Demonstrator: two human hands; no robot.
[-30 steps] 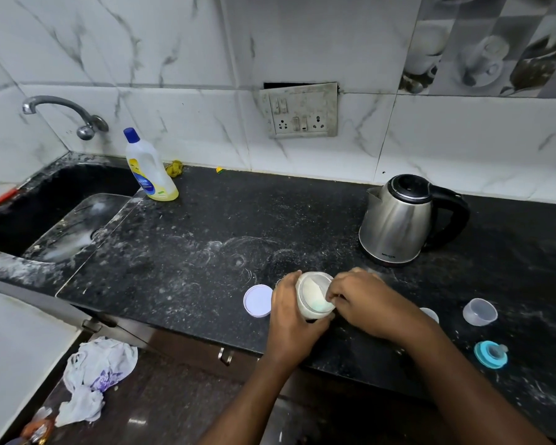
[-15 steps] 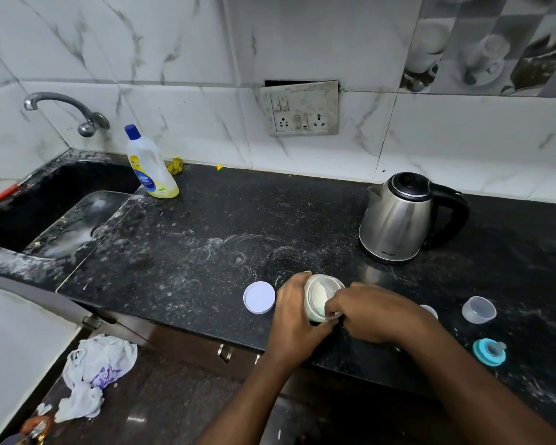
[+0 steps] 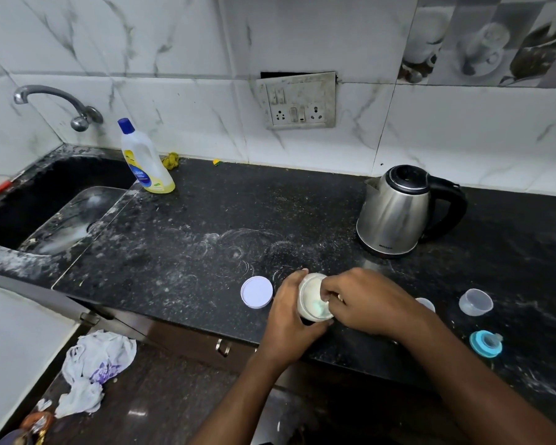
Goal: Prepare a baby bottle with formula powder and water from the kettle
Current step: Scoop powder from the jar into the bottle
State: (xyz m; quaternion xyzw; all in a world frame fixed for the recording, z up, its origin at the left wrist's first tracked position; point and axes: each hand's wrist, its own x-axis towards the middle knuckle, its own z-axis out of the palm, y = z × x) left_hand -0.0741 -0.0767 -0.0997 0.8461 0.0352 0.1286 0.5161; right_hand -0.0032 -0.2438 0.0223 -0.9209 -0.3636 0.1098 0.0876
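Observation:
My left hand (image 3: pixel 286 316) is wrapped around an open white formula jar (image 3: pixel 309 292) near the counter's front edge, tilted towards me with pale powder inside. The fingers of my right hand (image 3: pixel 366 300) reach into the jar's mouth and pinch what looks like a pale teal scoop (image 3: pixel 318 307). The jar's white lid (image 3: pixel 256 292) lies flat just to the left. A steel kettle (image 3: pixel 395 210) with a black handle stands behind, lid closed. The baby bottle's rim (image 3: pixel 427 304) peeks out behind my right wrist. Its clear cap (image 3: pixel 476 301) and teal nipple ring (image 3: pixel 486 343) lie to the right.
The black granite counter (image 3: pixel 206 226) is dusted with white powder. A sink (image 3: pixel 45 200) with a tap (image 3: pixel 77 117) is at the left, with a yellow detergent bottle (image 3: pixel 146 162) beside it. A socket plate (image 3: pixel 299 102) is on the wall. A crumpled bag (image 3: pixel 93 367) lies on the floor.
My right hand's fingers have gone deeper into the jar, and my left hand has tipped the jar more towards me. Everything else on the counter stayed in place.

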